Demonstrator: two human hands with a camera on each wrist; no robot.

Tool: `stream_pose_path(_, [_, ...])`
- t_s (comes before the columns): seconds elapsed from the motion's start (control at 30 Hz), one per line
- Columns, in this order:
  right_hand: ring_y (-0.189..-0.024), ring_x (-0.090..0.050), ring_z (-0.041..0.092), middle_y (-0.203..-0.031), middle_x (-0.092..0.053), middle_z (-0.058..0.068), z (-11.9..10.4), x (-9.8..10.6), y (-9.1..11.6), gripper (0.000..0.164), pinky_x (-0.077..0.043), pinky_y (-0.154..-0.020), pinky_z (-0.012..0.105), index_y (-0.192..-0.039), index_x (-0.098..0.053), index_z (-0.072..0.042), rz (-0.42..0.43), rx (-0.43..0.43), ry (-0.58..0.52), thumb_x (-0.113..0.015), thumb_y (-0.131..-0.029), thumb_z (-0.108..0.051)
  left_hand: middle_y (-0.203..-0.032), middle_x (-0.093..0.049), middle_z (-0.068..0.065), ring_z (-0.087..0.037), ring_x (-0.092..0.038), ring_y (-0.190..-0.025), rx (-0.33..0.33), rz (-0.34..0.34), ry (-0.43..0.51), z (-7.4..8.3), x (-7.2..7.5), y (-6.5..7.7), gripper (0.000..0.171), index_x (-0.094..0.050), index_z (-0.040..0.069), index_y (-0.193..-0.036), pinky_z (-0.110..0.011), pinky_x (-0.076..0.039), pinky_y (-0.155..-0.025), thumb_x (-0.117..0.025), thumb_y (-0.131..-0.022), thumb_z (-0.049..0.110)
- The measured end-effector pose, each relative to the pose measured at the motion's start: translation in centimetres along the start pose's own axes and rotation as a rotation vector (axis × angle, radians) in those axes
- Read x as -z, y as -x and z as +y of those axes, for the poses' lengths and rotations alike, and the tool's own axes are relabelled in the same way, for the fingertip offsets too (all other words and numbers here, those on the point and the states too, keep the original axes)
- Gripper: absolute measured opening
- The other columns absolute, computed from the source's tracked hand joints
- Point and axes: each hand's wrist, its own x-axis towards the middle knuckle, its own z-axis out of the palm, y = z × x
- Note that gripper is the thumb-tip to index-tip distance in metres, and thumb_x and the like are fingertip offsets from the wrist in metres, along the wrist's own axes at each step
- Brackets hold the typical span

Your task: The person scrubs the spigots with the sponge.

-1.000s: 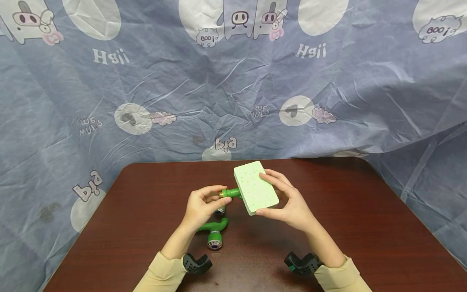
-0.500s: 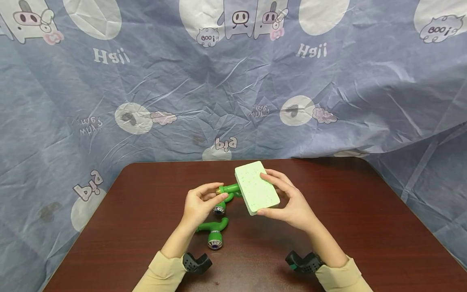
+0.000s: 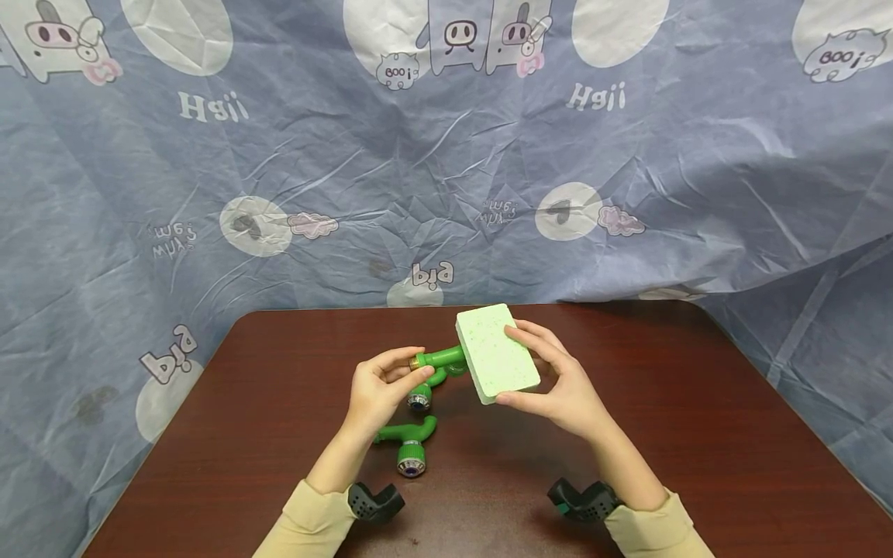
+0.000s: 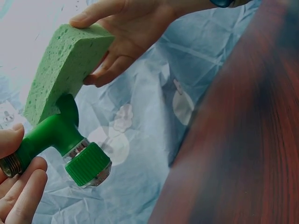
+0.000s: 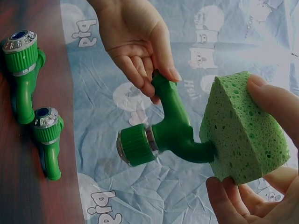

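Note:
In the head view my left hand (image 3: 377, 391) pinches a green faucet (image 3: 443, 357) by its brass threaded end. My right hand (image 3: 561, 380) grips a light green sponge (image 3: 497, 349) by its edges, thumb on one side and fingers on the other. The right wrist view shows the tip of the faucet's spout (image 5: 203, 151) right at the sponge's (image 5: 233, 130) face. From the left wrist side, the ribbed green knob (image 4: 88, 163) hangs below the faucet body. Both things are held up above the table.
Two more green faucets lie on the dark red wooden table (image 3: 663, 403): one nearer faucet (image 3: 412, 453) and one farther faucet (image 3: 420, 397), partly behind the left hand. A blue patterned cloth (image 3: 418, 155) hangs behind the table's back edge.
Both hands have shifted slightly: the sponge moved a little right and up, the left hand a little left and up. More of the held faucet's body shows, and the farther faucet is less covered.

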Motion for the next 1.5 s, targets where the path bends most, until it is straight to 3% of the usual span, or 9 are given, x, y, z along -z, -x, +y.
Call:
stream_pose_path(0.33, [-0.114, -0.051, 0.02, -0.142, -0.036, 0.009, -0.7, -1.0, 0.2, 0.078, -0.047, -0.086, 0.025, -0.135, -0.049, -0.005, -0.078, 0.018, -0.017, -0.085, -0.066, -0.003, -0.088, -0.069, -0.02, -0.012, -0.067, -0.072, -0.008, -0.039, 0.014, -0.2, -0.6, 0.3, 0.032, -0.067, -0.005, -0.106, -0.022, -0.054, -0.063, -0.076, -0.076, 0.001])
stream_pose_path(0.73, [-0.101, -0.057, 0.016, -0.14, -0.038, 0.01, 0.1, 0.3, 0.1, 0.078, -0.048, -0.081, 0.021, -0.135, -0.05, -0.004, -0.02, -0.006, -0.011, -0.084, -0.064, 0.003, -0.087, -0.07, -0.012, -0.01, -0.067, -0.073, -0.014, -0.002, 0.052, 0.0, -0.1, 0.1, 0.03, -0.067, -0.006, -0.106, -0.021, -0.054, -0.063, -0.075, -0.077, -0.001])
stream_pose_path(1.17, [-0.119, -0.046, 0.021, -0.143, -0.035, 0.009, -0.8, -1.7, 0.4, 0.079, -0.046, -0.087, 0.027, -0.136, -0.048, -0.006, -0.114, 0.022, -0.019, -0.086, -0.066, -0.005, -0.09, -0.067, -0.025, -0.01, -0.067, -0.074, -0.048, 0.0, 0.038, -0.3, -0.5, 0.2, 0.031, -0.066, -0.009, -0.106, -0.023, -0.055, -0.065, -0.075, -0.077, -0.001])
stream_pose_path(1.5, [-0.113, -0.05, 0.018, -0.139, -0.039, 0.01, -1.0, -0.5, 0.2, 0.08, -0.047, -0.085, 0.023, -0.134, -0.05, -0.001, -0.016, 0.028, -0.039, -0.084, -0.062, 0.006, -0.096, -0.068, -0.02, -0.013, -0.068, -0.074, -0.09, 0.105, 0.09, -0.1, 0.4, -0.3, 0.031, -0.068, -0.007, -0.104, -0.022, -0.055, -0.064, -0.075, -0.074, -0.007])
